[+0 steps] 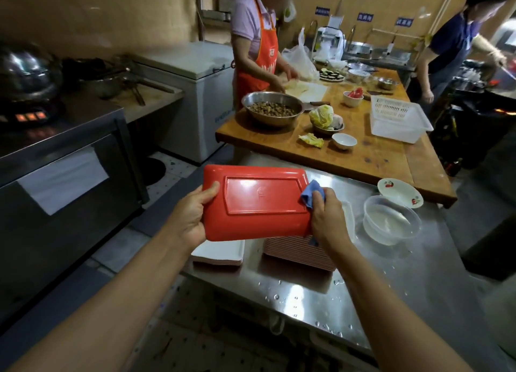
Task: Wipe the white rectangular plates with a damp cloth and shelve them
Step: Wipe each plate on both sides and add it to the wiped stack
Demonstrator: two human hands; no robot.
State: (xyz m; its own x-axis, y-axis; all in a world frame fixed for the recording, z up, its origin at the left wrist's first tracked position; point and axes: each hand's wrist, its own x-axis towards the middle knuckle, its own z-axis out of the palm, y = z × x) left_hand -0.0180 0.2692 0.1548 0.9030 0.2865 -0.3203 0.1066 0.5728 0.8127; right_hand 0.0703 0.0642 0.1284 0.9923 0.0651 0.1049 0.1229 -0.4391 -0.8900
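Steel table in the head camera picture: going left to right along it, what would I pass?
Stack of white plates → stack of red plates, partly hidden under the held red plate → clear plastic tub of water → small flowered dish at the steel table far edge.

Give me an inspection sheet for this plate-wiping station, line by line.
Surface: steel table, wet with droplets.
Job's things: rectangular plate held red underside up; blue cloth at its right edge; white plate stack and striped-edge stack below it.
Clutter: clear tub of water; flowered dish.
Grip: left hand holds the plate's left edge; right hand pinches the cloth against the plate.
Cables: nothing seen.
Surroundings: wooden prep table with food bowls; two people working; stove at left.
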